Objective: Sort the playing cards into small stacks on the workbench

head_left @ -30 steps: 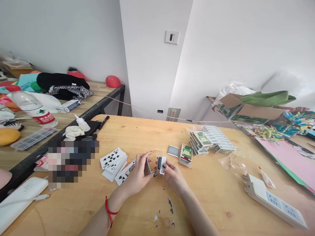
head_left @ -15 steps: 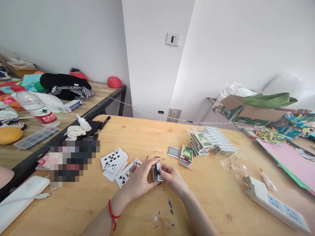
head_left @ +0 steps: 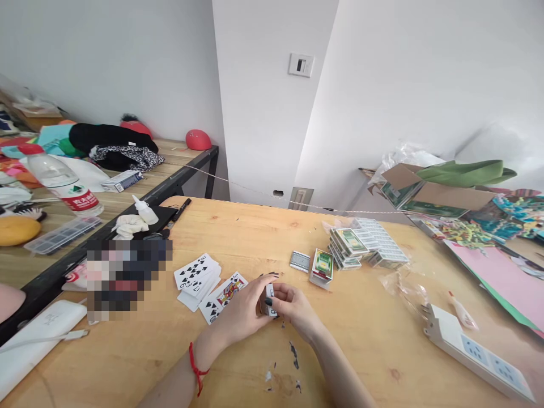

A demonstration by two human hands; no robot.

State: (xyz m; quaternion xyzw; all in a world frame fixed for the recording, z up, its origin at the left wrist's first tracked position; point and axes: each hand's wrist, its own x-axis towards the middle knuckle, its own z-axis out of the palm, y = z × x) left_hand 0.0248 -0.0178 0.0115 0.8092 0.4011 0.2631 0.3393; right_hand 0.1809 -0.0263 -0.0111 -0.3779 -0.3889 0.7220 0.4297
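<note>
Card packet (head_left: 270, 291): now one block between our hands, over the worktop (head_left: 361, 340); a second ago we held two portions apart, one in each hand.
Left hand (head_left: 242, 303): curved around the packet, fingers reaching over its far end.
Right hand (head_left: 295, 310): pinching the packet, thumb across its near face.
Face-up cards (head_left: 196, 276): unmoved, left of our hands; the jack (head_left: 227, 292) beside them shows more fully than before.
Meaning: we judge the portions brought together, though our fingers hide how evenly they align.
</note>
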